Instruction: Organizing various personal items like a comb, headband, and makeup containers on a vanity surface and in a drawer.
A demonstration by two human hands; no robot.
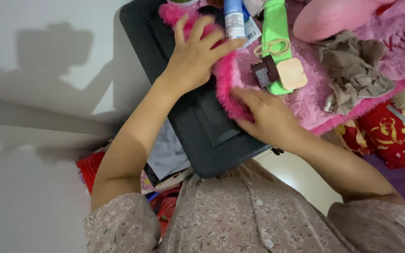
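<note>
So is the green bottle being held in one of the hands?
No, the green bottle lies on the pink fluffy cloth, while the left hand and right hand both press on that cloth's edge.

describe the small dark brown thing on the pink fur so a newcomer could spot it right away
Start at the pink furry cloth that both hands press down. On it lies a bright green bottle; the dark brown compact sits against the bottle's lower end, just above the right hand. It is the only dark, boxy item there, open, with a tan square pad beside it.
</note>
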